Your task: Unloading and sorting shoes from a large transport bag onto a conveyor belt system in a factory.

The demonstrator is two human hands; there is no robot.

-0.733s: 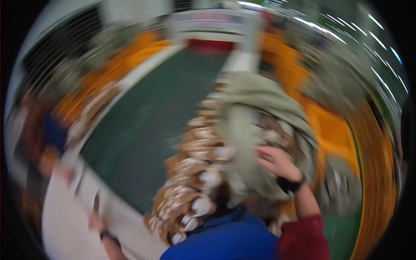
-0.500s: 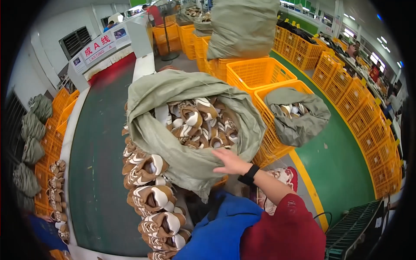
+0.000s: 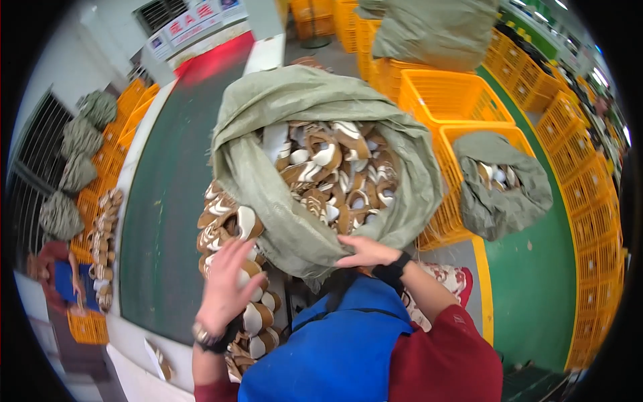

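A large grey-green woven sack [image 3: 258, 177] gapes open in front of me, full of brown-and-white shoe uppers [image 3: 335, 171]. My right hand [image 3: 367, 252], with a black band at the wrist, is at the sack's near rim. Its fingers are stretched out and apart, seeming to touch the cloth. Over the row of brown-and-white shoes [image 3: 258, 316] at the belt's right edge hovers my left hand [image 3: 229, 285], fingers spread and holding nothing. It hides part of that row.
A dark green conveyor belt [image 3: 167, 201] runs along the left. Yellow crates [image 3: 455, 94] stand behind and right of the sack, one holding a smaller sack [image 3: 506, 194]. Across the belt, a co-worker [image 3: 57, 275] stands near more shoes [image 3: 102, 251]. A single shoe [image 3: 161, 362] lies lower left.
My left hand has come into view above the row of shoes. My right hand stays by the sack's near rim. The view has shifted, bringing the co-worker on the left further in.
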